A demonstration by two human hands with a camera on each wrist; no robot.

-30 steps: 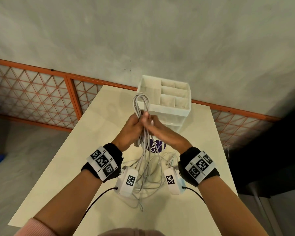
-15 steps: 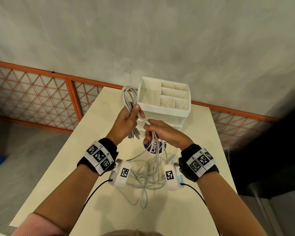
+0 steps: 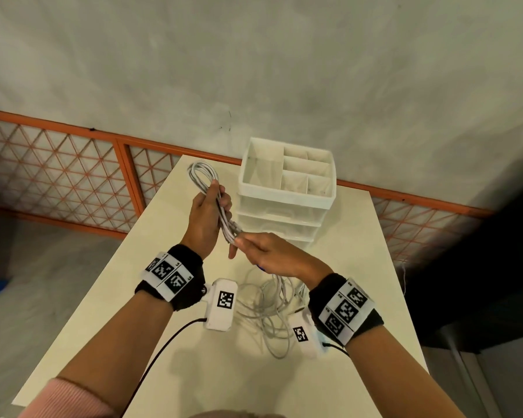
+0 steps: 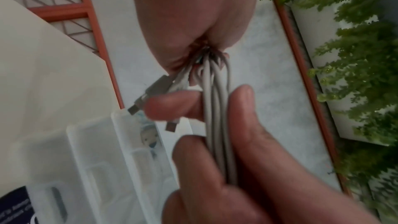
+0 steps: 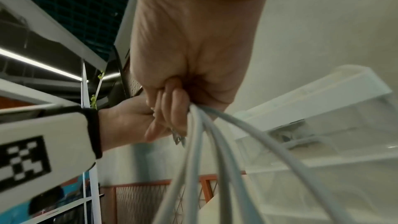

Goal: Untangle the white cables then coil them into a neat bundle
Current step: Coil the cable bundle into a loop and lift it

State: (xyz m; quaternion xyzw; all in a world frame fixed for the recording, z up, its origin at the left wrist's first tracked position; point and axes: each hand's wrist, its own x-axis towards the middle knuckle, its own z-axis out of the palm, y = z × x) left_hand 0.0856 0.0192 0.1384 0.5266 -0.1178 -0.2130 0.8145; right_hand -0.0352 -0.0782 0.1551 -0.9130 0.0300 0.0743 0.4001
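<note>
Two hands: both are raised above the tabletop (image 3: 194,372).
Left hand (image 3: 204,220): its grip is closed around a folded bundle of white cables (image 3: 221,212), with loops above the fist.
Right hand (image 3: 269,254): its grip is pinched on the lower cable strands.
Loose cable (image 3: 266,309): a tangle is left lying on the tabletop.
Organizer (image 3: 287,182): it is placed just behind the hands.
</note>
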